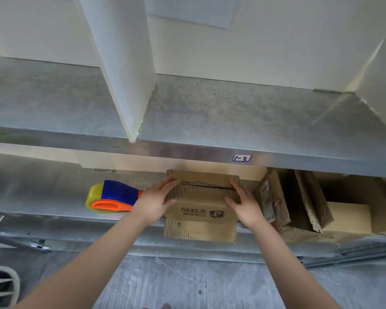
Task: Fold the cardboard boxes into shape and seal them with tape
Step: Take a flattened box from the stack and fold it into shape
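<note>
Cardboard box, small, brown and corrugated with dark print on its near face, sits at the front edge of the lower galvanised metal shelf, its lower flap hanging over the shelf lip. Its two top flaps meet along a ragged, narrow seam. Left hand presses the left flap, fingers spread flat over the corner; right hand pushes the right flap the same way. Just left, touching the left wrist, lies a yellow, blue and orange tape dispenser; bare shelf stretches beyond it. Right of the box, loose flattened brown cartons crowd close. Overhead, the upper metal shelf edge carries a small handwritten label.
</note>
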`<state>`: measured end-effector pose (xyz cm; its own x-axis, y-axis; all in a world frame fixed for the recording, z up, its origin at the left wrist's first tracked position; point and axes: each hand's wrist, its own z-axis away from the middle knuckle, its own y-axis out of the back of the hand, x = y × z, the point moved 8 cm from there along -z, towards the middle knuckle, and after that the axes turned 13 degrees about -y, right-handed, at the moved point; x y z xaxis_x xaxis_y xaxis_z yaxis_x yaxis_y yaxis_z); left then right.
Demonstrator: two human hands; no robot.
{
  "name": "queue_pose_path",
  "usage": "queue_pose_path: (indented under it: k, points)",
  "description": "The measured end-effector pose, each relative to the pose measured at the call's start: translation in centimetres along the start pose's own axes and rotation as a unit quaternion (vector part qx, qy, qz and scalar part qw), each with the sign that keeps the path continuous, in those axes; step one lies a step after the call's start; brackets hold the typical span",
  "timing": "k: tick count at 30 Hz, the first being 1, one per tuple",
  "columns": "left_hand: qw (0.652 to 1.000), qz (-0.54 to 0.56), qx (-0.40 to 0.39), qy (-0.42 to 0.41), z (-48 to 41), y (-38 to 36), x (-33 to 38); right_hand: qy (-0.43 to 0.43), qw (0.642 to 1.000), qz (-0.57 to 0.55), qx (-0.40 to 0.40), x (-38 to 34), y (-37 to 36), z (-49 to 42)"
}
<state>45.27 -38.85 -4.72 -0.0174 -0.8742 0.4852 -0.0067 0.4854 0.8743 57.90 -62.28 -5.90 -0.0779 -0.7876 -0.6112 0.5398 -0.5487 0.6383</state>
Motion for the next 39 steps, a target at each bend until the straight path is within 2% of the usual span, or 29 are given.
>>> queue_pose_path:
  k: [8,10,15,20,23,27,31,35,39]
  points:
    - [0.998,0.056,-0.014,0.029,-1.2,-0.4,-1.3,0.008,1.0,-0.003,-0.009,-0.3,0.0,-0.9]
    - [0.999,0.013,-0.03,0.025,-1.0,-0.2,-1.0,0.025,0.998,0.048,0.008,-0.7,0.4,-0.3]
    - [0.994,-0.11,-0.016,-0.007,-0.1,1.7,0.7,0.104,0.969,0.188,0.123,-2.4,1.2,2.1]
    - [0.976,-0.214,0.021,-0.037,2.3,5.4,0.3,0.214,0.931,0.23,0.187,-7.0,-0.1,5.4]
    - [0.963,-0.269,0.0,-0.035,5.6,7.3,-2.1,0.279,0.908,0.26,0.172,-10.9,-3.7,8.0]
    - [0.963,-0.268,-0.027,-0.004,10.0,9.2,-7.1,0.32,0.914,0.23,0.095,-15.6,-11.2,10.7]
    - [0.977,-0.204,-0.062,0.027,12.0,9.6,-11.6,0.302,0.931,0.198,0.052,-17.5,-18.6,11.5]
    - [0.984,-0.157,-0.078,0.014,11.3,8.8,-13.9,0.2,0.961,0.189,0.041,-15.8,-22.9,9.8]
    - [0.99,-0.112,-0.08,0.0,9.7,7.9,-15.0,0.116,0.964,0.228,0.078,-13.3,-23.5,7.7]
